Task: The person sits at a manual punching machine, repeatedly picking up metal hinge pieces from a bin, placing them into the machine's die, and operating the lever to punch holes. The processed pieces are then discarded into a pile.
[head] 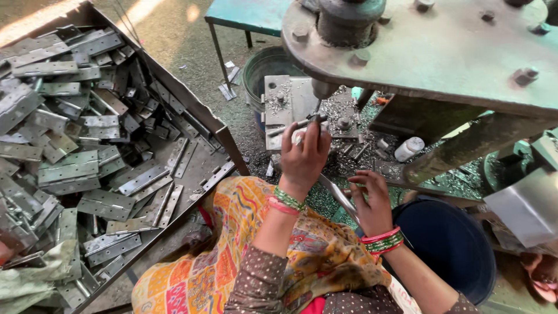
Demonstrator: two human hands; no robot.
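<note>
While the left hand (303,156) reaches forward onto the press bed, its fingers are curled around a narrow metal hinge strip (295,124), holding it flat just under the punch tip (319,104) of the heavy drilling press (430,52). The strip lies across the small steel work plate (290,99), which is littered with bright metal shavings (343,107). The right hand (371,200) sits lower and nearer the body, its fingers loosely bent around a slim bright lever (336,195) that slants past the wrist; the grasp looks light, and whether it truly closes on the bar cannot be told. Both wrists carry red and green bangles (383,240). To the left, a large wooden tray (224,136) holds a loose heap of grey metal hinges (75,139), some open, some folded, with a crumpled cloth (32,279) at its near corner. A green bucket (261,67) stands beyond the work plate, beside a teal table (247,14). A small white bottle (408,149) lies among the shavings to the right of the plate, and a dark blue tub (450,244) sits just beside the right forearm. A bright patterned garment (232,256) covers the lap.
</note>
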